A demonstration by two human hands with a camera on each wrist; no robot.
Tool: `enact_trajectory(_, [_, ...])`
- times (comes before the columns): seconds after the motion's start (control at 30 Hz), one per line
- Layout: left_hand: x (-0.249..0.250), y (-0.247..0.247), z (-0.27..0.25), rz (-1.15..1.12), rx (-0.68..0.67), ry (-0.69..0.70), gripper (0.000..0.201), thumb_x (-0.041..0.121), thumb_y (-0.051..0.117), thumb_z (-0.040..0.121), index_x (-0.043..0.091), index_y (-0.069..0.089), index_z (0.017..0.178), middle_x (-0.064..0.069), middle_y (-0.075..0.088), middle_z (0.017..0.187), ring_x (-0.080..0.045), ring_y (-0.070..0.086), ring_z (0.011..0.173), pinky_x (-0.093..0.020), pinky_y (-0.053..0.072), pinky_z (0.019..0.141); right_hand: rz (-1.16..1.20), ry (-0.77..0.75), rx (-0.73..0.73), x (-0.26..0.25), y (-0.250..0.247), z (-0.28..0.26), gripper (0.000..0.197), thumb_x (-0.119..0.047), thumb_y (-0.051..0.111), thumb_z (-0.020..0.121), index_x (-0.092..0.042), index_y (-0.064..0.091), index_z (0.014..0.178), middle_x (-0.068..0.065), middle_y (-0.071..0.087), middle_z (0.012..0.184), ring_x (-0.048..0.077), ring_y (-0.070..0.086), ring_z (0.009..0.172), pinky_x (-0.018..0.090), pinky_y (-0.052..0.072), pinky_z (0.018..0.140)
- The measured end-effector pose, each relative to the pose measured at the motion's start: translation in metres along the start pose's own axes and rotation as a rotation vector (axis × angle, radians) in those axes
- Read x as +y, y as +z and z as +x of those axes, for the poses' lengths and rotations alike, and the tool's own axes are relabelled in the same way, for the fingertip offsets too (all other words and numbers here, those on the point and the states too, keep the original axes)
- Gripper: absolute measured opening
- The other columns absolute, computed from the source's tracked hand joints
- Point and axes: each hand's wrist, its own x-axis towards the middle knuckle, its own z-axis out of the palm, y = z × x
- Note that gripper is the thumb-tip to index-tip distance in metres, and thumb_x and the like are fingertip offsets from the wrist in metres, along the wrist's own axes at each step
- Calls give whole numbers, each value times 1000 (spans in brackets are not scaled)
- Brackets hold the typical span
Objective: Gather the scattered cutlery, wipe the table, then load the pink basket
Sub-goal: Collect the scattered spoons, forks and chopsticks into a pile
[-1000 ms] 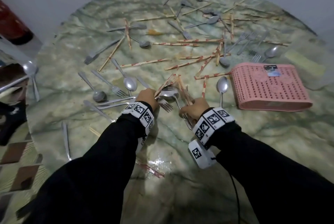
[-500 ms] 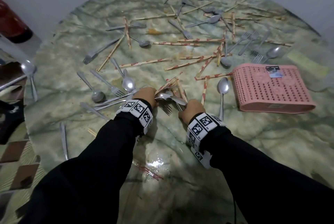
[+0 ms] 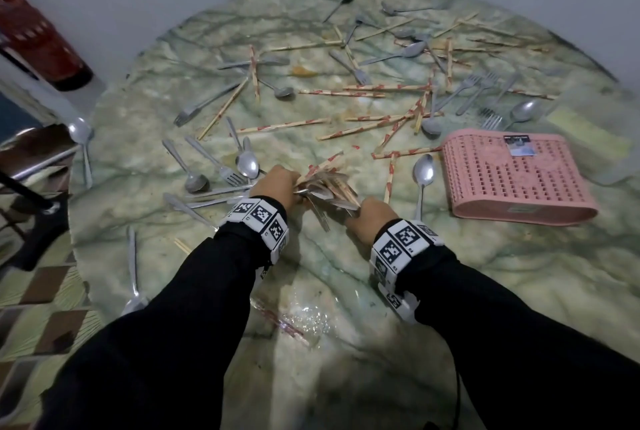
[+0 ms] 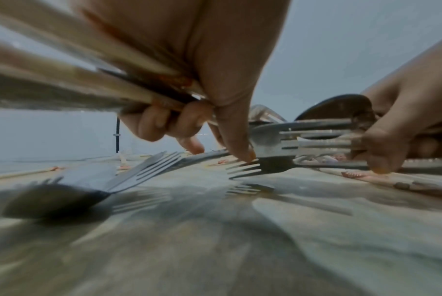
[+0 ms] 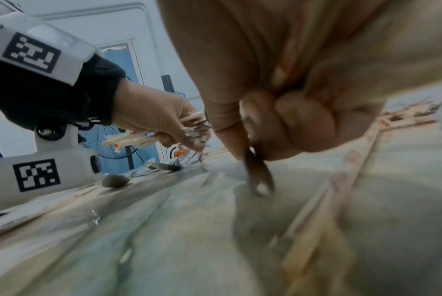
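My left hand [image 3: 277, 183] and right hand [image 3: 370, 218] grip opposite ends of one bundle of cutlery [image 3: 325, 187], made of red-printed chopsticks, forks and a spoon, low over the green marble table [image 3: 485, 291]. In the left wrist view my left hand [image 4: 202, 112] clutches chopsticks and metal handles, and its forefinger touches a fork [image 4: 245, 169]. The right hand [image 4: 397, 140] holds forks and a spoon there. The pink basket [image 3: 516, 176] lies upside down to the right. Several spoons, forks and chopsticks lie scattered beyond my hands.
A loose spoon [image 3: 424, 173] lies between my right hand and the basket. Forks and spoons [image 3: 221, 173] crowd the table left of my left hand. A wet smear [image 3: 301, 322] shines near the front edge. A pale yellow cloth [image 3: 585, 131] lies behind the basket.
The spoon and forks that lay spread between my hands are now drawn into a tighter bundle. Both hands have stayed near the same spot.
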Motion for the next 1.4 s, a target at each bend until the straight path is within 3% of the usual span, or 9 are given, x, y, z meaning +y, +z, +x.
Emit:
enact_trajectory(0.27, [21, -7, -30, -12, 150, 45, 13, 24, 62, 87, 17, 64, 97, -8, 68, 93, -27, 63, 89, -41, 50, 85, 247, -143, -101, 24, -39, -19, 19, -15, 58, 88, -8, 55, 70, 4, 57, 60, 20, 57, 59, 24, 44, 56])
enact_trajectory(0.43, [41, -10, -55, -34, 207, 92, 17, 30, 59, 89, 17, 61, 100, -10, 67, 92, -28, 62, 87, -40, 50, 80, 425, -170, -136, 41, -56, -43, 9, 1, 55, 85, -4, 53, 92, 10, 57, 65, 2, 44, 27, 15, 33, 31])
enact_trajectory(0.63, [59, -3, -86, -53, 274, 97, 25, 32, 52, 93, 11, 55, 106, -16, 63, 93, -31, 59, 90, -35, 40, 71, 429, -110, -160, 65, -59, -62, 14, -2, 59, 79, -9, 62, 68, 7, 53, 57, 13, 44, 38, 21, 36, 36])
enact_trajectory(0.8, [62, 3, -103, -113, 343, 104, 26, 33, 51, 93, 9, 55, 100, -17, 63, 87, -32, 58, 84, -38, 41, 68, 584, -66, -223, 71, -48, -77, 14, 9, 52, 83, -2, 58, 75, 10, 54, 61, 10, 51, 34, 18, 42, 36])
enact_trajectory(0.93, [57, 0, -109, -218, 373, 74, 28, 32, 52, 93, 11, 59, 108, -17, 64, 89, -32, 58, 86, -42, 46, 76, 819, 12, -274, 67, -38, -76, 16, 11, 40, 88, 1, 51, 81, 12, 52, 64, 20, 60, 53, 27, 51, 45])
enact_trajectory(1.0, [57, -3, -111, -319, 361, 56, 28, 28, 51, 94, 12, 58, 116, -13, 64, 92, -29, 59, 84, -33, 47, 76, 891, 42, -290, 62, -35, -75, 16, 9, 39, 89, 0, 48, 97, 13, 55, 65, 23, 60, 56, 30, 50, 46])
enact_trajectory(1.07, [56, -6, -110, -473, 329, 41, 26, 23, 49, 96, 13, 54, 119, -3, 60, 83, -21, 57, 69, -13, 46, 57, 941, 70, -285, 56, -34, -74, 24, 8, 38, 90, -4, 43, 110, 12, 57, 63, 21, 59, 53, 32, 48, 49])
enact_trajectory(1.17, [53, -10, -103, -609, 297, 7, 13, 20, 47, 96, 18, 50, 109, 6, 48, 70, -12, 46, 55, -8, 35, 37, 955, 75, -257, 47, -32, -71, 22, 8, 37, 91, -2, 41, 110, 11, 56, 63, 20, 57, 54, 33, 49, 53])
enact_trajectory(1.4, [25, -30, -74, -778, 228, -129, 20, 18, 48, 96, 19, 46, 76, -6, 47, 61, -16, 36, 46, -20, 30, 39, 1046, 127, -179, 5, -21, -62, 16, 7, 35, 93, -2, 43, 83, 11, 47, 65, 21, 50, 56, 33, 44, 55])
